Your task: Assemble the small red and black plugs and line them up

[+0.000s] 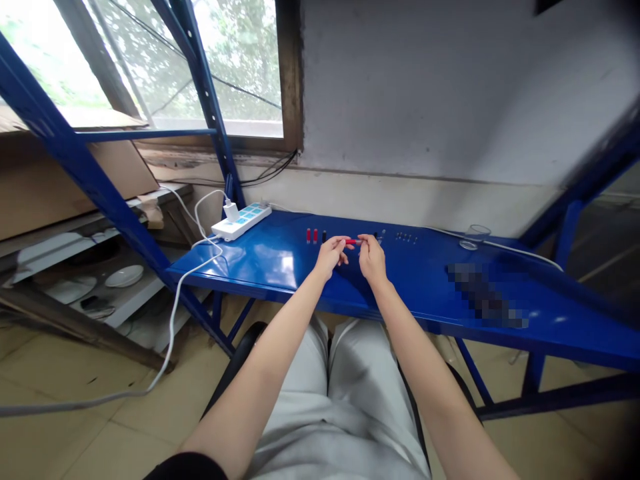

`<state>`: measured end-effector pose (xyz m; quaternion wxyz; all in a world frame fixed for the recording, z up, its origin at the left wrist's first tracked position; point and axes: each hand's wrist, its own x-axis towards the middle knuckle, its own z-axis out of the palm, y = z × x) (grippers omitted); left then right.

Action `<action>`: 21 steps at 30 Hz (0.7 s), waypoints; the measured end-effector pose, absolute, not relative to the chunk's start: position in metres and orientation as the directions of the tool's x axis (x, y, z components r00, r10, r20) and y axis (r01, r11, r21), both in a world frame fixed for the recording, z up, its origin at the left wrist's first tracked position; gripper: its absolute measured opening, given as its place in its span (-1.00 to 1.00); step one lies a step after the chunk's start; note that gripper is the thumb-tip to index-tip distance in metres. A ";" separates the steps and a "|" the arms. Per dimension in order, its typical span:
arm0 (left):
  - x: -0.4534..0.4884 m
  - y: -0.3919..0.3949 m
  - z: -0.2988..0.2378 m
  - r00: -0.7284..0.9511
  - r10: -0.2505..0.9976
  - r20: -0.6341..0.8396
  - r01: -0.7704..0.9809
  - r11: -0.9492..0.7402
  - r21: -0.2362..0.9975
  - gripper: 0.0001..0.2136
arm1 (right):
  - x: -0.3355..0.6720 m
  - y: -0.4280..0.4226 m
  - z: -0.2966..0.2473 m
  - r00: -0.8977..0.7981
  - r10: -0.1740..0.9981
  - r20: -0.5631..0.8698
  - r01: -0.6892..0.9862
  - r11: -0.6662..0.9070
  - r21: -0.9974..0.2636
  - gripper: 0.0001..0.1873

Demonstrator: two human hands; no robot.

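Between my two hands, just above the blue table [260,270], is a slim red pen-like piece [351,241]. My left hand [331,257] pinches its left end. The fingers of my right hand [373,257] are closed at its right end, where a paler tip shows; its exact shape is too small to tell. Left of my hands, two short red tubes [312,236] and a black one [324,236] are lined up. Just beyond my right hand are a dark small piece [376,235] and a clear one [383,235]. Several tiny parts [406,238] lie farther right.
A white power strip [243,221] with a plugged-in charger sits at the table's left end, its cable hanging to the floor. To the right are a clear round object [473,238], a white cable [525,253] and a blurred dark object [485,297]. Blue frame posts flank the table.
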<state>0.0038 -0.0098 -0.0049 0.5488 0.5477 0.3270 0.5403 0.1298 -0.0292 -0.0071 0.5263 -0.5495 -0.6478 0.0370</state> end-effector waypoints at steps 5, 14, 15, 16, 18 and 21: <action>0.004 -0.012 -0.003 0.252 0.943 0.219 -0.246 -0.157 0.957 -0.77 | 0.132 -0.032 -0.007 0.165 0.823 0.543 0.771 0.235 -0.591 -0.49; 0.005 -0.009 -0.006 0.218 0.954 0.208 -0.242 -0.154 0.958 -0.75 | 0.131 -0.034 -0.004 0.126 0.792 0.598 0.819 0.257 -0.513 -0.46; 0.004 -0.009 -0.006 0.205 0.957 0.206 -0.245 -0.153 0.957 -0.74 | 0.131 -0.035 -0.004 0.136 0.785 0.605 0.816 0.258 -0.517 -0.46; 0.004 -0.009 -0.006 0.185 0.962 0.200 -0.250 -0.151 0.956 -0.73 | 0.132 -0.035 -0.003 0.150 0.776 0.613 0.811 0.258 -0.524 -0.47; 0.003 -0.009 -0.006 0.139 0.973 0.185 -0.260 -0.144 0.955 -0.69 | 0.132 -0.037 -0.002 0.182 0.755 0.630 0.798 0.260 -0.543 -0.48; 0.001 -0.009 -0.005 0.087 0.981 0.173 -0.275 -0.143 0.951 -0.65 | 0.132 -0.040 0.001 0.238 0.723 0.648 0.768 0.268 -0.581 -0.49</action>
